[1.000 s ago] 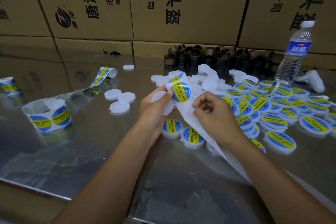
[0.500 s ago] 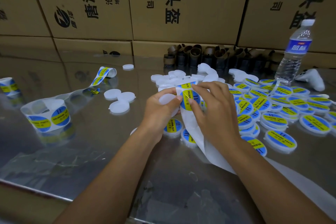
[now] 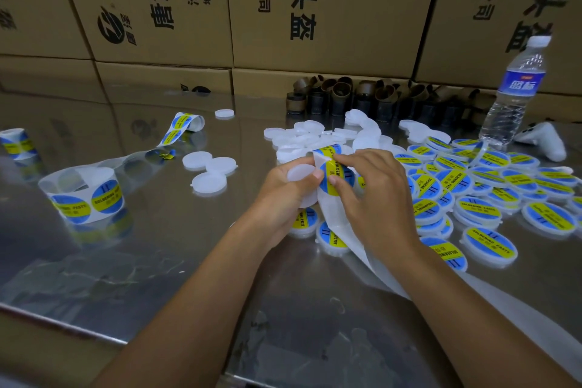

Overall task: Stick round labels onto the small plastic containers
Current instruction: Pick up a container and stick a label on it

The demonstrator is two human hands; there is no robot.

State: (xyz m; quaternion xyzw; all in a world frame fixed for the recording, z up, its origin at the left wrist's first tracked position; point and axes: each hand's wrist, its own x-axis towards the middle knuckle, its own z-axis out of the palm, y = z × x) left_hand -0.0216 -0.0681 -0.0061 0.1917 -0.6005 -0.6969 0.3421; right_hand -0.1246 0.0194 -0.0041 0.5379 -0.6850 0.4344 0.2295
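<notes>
— Gripping anything, the left hand (image 3: 283,198)?
— Yes. Its fingers curl round a blank white container (image 3: 299,172), thumb on the rim. The flat face is turned up towards the camera, and it is held above the steel table (image 3: 157,261) at mid-frame.
— And the right hand (image 3: 378,198)?
— Thumb and forefinger pinch the edge of a round label (image 3: 333,176), and the other fingers are loosely bent. The label sits at the top of the backing strip (image 3: 343,230), just beside the container and overlapping its right rim.
— Which way does the label run?
— Its yellow band, the long axis, points nearly straight away from the person, leaning a little left at the far end. The print reads along it.
— What can't you make out?
— The right fingers cover the label's right side, so I cannot tell whether it is free of the strip or touching the container. The left palm hides the container's lower part. The strip trails to the lower right and is cut off at the frame edge.
— Around them?
— Labelled containers (image 3: 466,198) are heaped to the right, blank containers (image 3: 315,135) lie behind the hands, and a label roll (image 3: 85,195) stands well to the left.
</notes>
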